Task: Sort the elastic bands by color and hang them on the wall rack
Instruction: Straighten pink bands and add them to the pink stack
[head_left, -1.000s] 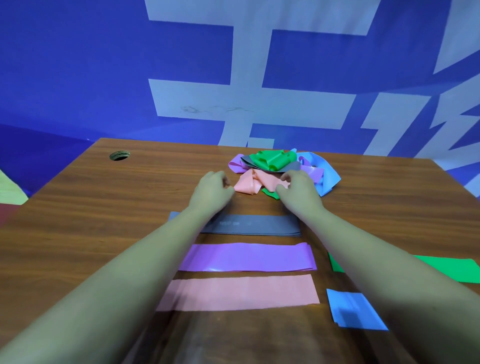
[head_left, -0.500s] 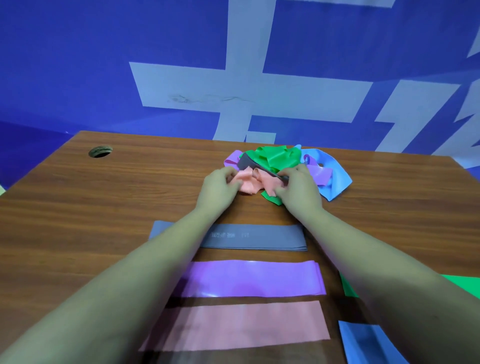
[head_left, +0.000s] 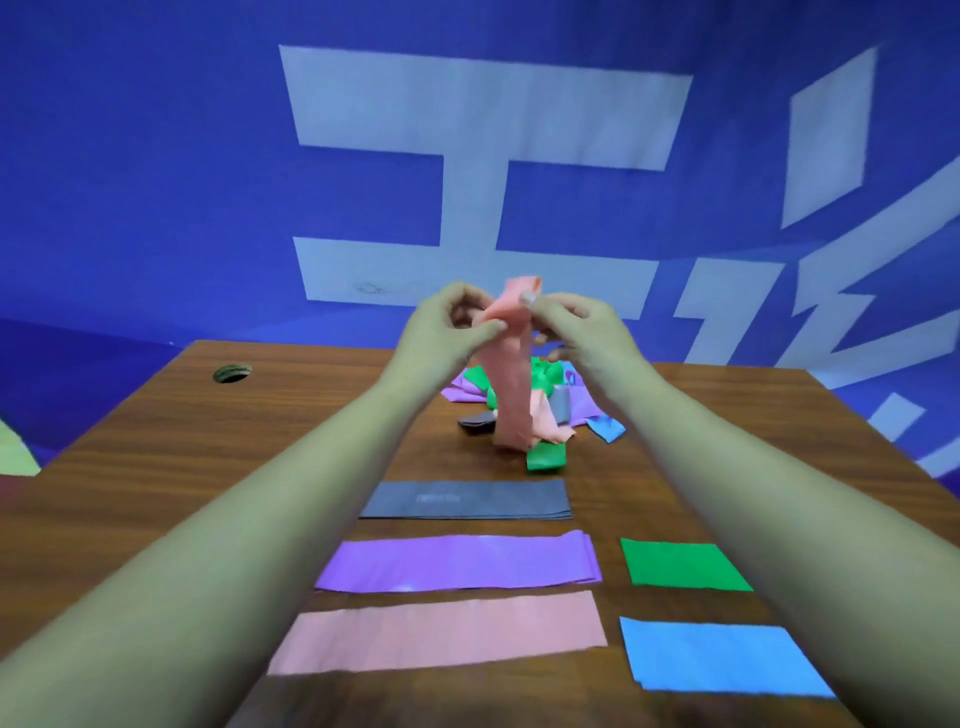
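Both hands hold a pink elastic band (head_left: 511, 384) up above the table; it hangs down to the mixed pile (head_left: 545, 405) of green, purple, grey, blue and pink bands. My left hand (head_left: 452, 325) pinches its top from the left, my right hand (head_left: 574, 327) from the right. Flat on the wooden table (head_left: 208, 467) nearer me lie a grey band (head_left: 467, 500), a purple band (head_left: 460, 562) and a pink band (head_left: 441, 631). A green band (head_left: 683, 565) and a blue band (head_left: 722, 656) lie to their right, partly under my right forearm.
A round cable hole (head_left: 231, 372) sits at the table's far left corner. Behind the table rises a blue wall (head_left: 156, 182) with large white shapes. No wall rack shows in this view.
Both hands have lifted from the pile, pulling the pink band up so it hangs vertically. The pile has shifted and spread a little. The camera has tilted upward.
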